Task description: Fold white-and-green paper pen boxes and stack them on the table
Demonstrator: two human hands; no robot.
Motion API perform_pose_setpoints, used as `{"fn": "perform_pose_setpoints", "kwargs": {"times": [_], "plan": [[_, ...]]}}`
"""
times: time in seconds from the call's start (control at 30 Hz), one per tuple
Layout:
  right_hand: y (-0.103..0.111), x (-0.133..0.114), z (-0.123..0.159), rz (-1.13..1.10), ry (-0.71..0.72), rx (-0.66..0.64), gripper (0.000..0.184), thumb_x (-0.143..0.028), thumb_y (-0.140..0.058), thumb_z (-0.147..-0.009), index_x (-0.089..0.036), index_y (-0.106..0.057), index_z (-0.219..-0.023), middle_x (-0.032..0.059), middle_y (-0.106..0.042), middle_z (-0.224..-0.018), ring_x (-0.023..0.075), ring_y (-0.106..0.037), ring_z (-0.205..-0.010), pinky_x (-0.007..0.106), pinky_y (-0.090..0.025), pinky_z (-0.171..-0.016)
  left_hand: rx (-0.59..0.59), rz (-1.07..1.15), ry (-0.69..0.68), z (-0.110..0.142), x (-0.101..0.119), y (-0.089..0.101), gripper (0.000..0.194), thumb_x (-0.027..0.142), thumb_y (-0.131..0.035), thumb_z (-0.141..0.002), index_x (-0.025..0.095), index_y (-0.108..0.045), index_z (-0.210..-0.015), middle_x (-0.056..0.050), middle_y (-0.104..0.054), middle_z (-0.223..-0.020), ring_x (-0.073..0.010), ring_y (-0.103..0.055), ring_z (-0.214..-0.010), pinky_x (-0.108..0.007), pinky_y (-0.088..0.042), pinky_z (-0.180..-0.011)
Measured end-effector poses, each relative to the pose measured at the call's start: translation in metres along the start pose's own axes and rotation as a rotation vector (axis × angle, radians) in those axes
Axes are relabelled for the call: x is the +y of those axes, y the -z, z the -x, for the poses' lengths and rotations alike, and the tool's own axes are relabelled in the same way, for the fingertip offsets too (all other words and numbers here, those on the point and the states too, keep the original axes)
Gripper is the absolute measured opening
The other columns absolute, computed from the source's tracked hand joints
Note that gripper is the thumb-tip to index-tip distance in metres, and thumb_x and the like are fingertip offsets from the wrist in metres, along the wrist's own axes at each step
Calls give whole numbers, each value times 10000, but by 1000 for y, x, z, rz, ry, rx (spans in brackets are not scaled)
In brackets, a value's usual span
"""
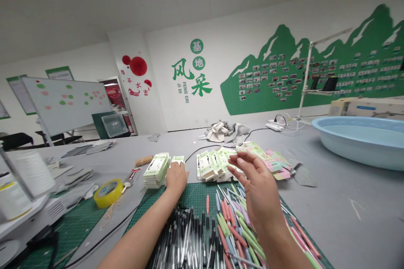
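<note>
My left hand (176, 178) has its fingers closed over the near end of a small pale green and white box (177, 159). Right beside it stands a stack of similar boxes (157, 169). Raised over the cutting mat, my right hand (257, 183) has its fingers apart and nothing between them. Behind its fingertips lie several loosely fanned green and white boxes (213, 163). Below my hands, black and clear pens (179, 239) are heaped on the green cutting mat (197, 195). A heap of pastel pens (233, 218) lies to their right.
Yellow tape (109, 193), a glue tube (131, 175) and a wooden piece (144, 160) lie on the left. Flattened pink and green cartons (274, 160) sit behind my right hand. A blue basin (362, 147) stands at right. Cloth scraps (221, 131) and a power strip (274, 125) are farther back.
</note>
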State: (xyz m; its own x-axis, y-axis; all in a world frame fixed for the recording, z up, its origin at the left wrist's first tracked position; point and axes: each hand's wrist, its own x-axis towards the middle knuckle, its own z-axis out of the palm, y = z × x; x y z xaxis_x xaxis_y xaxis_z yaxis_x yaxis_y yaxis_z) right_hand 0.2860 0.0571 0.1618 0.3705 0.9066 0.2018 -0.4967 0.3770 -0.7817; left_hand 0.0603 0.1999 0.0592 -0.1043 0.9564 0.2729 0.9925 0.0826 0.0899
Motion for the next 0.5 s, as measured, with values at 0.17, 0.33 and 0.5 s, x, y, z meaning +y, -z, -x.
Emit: {"fn": "perform_pose_setpoints", "kwargs": {"times": [0.17, 0.33, 0.5], "plan": [[2, -3, -2, -7, 16, 27, 489, -419, -843, -680, -155, -618, -1025, 81, -661, -1039, 254, -630, -1062, 344, -586, -854, -146, 209, 14, -24, 40, -17, 401, 446, -605, -968, 155, -616, -1244, -112, -635, -1263, -263, -625, -1141, -497, -516, -988], [5, -2, -4, 0, 12, 21, 500, -430, -842, -700, -160, -611, -1052, 83, -664, -1047, 253, -633, -1063, 341, -583, -859, -276, 383, 171, -49, 69, -42, 420, 422, -629, -960, 157, -595, -1284, -119, -623, -1287, -261, -637, -1123, -484, -543, -959], [6, 1, -6, 8, 3, 35, 517, -444, -845, -696, -152, -611, -1053, 86, -666, -1045, 257, -636, -1054, 337, -592, -838, -326, 540, 252, -59, 76, -54, 405, 383, -647, -954, 162, -592, -1288, -116, -615, -1298, -262, -635, -1128, -477, -551, -951]]}}
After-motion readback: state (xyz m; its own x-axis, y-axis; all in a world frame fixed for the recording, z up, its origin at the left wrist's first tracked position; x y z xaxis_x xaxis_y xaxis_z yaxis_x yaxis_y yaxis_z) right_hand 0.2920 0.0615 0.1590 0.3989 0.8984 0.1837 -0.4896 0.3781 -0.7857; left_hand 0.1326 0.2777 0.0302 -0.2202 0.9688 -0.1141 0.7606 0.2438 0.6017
